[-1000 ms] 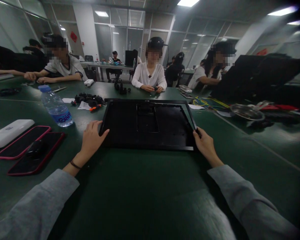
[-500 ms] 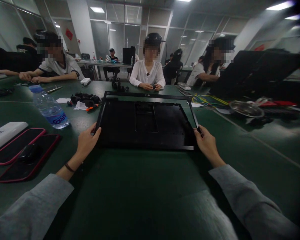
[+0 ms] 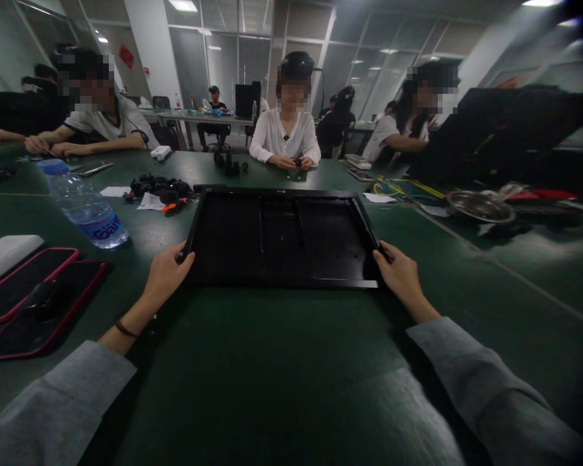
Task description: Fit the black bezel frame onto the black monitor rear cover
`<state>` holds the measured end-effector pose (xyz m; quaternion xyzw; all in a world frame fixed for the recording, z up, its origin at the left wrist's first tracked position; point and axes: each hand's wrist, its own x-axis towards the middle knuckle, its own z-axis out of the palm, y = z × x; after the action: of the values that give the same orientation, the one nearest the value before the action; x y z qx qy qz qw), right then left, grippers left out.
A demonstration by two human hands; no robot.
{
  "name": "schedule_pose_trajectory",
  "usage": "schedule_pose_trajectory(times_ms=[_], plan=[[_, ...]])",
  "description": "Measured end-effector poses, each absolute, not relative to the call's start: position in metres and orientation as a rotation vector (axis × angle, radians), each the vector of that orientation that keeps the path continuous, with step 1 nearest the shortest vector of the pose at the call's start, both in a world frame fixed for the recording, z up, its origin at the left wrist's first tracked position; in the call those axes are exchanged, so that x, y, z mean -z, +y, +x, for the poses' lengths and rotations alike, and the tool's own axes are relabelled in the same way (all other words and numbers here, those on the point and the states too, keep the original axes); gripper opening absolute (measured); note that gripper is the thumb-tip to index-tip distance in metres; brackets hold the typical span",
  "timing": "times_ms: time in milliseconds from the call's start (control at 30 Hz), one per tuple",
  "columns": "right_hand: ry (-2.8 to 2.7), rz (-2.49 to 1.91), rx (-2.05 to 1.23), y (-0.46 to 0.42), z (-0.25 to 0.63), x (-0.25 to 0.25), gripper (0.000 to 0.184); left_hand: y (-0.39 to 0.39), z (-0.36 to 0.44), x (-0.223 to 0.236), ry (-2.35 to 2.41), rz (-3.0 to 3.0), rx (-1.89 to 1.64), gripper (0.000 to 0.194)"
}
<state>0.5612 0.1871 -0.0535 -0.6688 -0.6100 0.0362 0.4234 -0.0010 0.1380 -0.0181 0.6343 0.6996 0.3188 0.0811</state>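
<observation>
A black monitor bezel (image 3: 282, 192) lies over a black monitor back cover (image 3: 228, 233) on the green table, its far edge lined up close to the cover's far edge. My left hand (image 3: 168, 272) grips the left side of the bezel, thumb on top. On the opposite side my right hand (image 3: 398, 275) is closed around the bezel's right edge. Through the bezel's opening the cover's recessed middle panel (image 3: 282, 226) shows. A pale strip marks the near right corner of the bezel. The fingers under both edges are hidden.
Left of me are a water bottle (image 3: 90, 210), two red-edged phones (image 3: 53, 323) and a white box (image 3: 4, 255). Black parts (image 3: 160, 189) lie behind the bezel. A metal bowl (image 3: 480, 206) and yellow cables (image 3: 398, 188) are at right. A person (image 3: 284, 133) sits opposite.
The far side of the bezel has come down onto the back cover, closing the gap seen before. Both hands keep their hold at the sides. The view has shifted slightly.
</observation>
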Motion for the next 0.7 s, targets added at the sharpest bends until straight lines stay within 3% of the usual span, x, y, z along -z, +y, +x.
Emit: schedule_pose_trajectory(times_ms=[700], plan=[[-1.54,-1.641,-0.103,0.195,0.5619,0.055,0.049,0.1454,-0.0032,0.0242,1.985,1.777,-1.018,0.059]])
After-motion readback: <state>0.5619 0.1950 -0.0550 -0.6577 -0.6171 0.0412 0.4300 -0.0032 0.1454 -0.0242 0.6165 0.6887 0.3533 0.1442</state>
